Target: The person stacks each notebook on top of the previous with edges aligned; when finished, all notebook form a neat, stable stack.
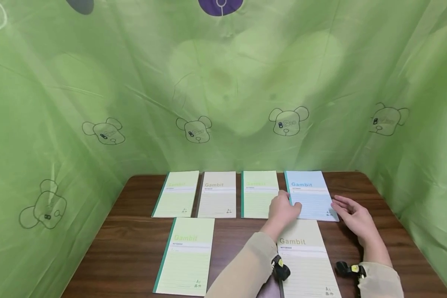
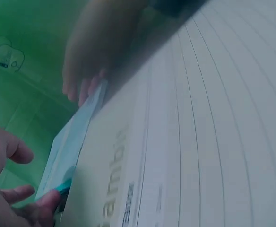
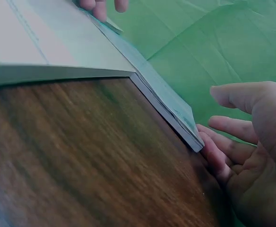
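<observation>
A blue notebook (image 1: 308, 194) marked "Gambit" lies at the right end of the back row. My left hand (image 1: 283, 207) is at its lower left edge, fingertips at the teal spine and thumb raised above the cover. At the lower right corner is my right hand (image 1: 354, 217); in the right wrist view its fingers (image 3: 218, 158) touch the notebook's edge, with the thumb held apart. Below the blue notebook lies a beige notebook (image 1: 301, 260), partly under my left forearm. A green notebook (image 1: 259, 198) sits just left of my left hand.
Farther left in the back row lie a beige notebook (image 1: 217, 196) with a dark spine and a green notebook (image 1: 176, 196). Another green notebook (image 1: 186, 256) is at the front left. The brown wooden table (image 1: 123, 240) is bordered by green curtains (image 1: 223, 82).
</observation>
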Demonstrator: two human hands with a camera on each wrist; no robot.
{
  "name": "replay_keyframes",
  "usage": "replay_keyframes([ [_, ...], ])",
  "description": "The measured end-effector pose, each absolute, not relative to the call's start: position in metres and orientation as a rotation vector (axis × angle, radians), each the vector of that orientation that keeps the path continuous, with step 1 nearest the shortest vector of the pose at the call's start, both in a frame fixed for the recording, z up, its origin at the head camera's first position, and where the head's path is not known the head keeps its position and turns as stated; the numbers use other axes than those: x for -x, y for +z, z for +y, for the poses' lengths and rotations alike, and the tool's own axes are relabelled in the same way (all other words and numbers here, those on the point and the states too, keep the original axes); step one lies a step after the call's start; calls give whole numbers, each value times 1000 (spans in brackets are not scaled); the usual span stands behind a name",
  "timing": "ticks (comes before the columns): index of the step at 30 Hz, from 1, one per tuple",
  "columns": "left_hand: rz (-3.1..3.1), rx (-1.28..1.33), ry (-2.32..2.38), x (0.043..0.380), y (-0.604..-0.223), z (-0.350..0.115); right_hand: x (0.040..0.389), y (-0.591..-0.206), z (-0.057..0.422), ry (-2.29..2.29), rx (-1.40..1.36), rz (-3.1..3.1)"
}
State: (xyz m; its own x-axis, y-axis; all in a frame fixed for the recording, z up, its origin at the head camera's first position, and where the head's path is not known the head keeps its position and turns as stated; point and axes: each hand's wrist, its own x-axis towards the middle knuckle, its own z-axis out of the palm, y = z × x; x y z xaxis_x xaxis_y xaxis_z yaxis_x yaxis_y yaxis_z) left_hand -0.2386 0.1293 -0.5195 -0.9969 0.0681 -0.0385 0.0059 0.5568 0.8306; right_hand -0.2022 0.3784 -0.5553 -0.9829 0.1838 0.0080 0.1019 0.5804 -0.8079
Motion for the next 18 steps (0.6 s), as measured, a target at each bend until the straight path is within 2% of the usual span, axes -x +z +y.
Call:
replay_keyframes([
  [13, 2149, 276, 2054, 231, -522, 152, 202, -559, 374, 1477, 339, -2577],
  [18, 2037, 253, 2164, 230, -520, 154, 199, -551, 377, 1892, 397, -2432],
])
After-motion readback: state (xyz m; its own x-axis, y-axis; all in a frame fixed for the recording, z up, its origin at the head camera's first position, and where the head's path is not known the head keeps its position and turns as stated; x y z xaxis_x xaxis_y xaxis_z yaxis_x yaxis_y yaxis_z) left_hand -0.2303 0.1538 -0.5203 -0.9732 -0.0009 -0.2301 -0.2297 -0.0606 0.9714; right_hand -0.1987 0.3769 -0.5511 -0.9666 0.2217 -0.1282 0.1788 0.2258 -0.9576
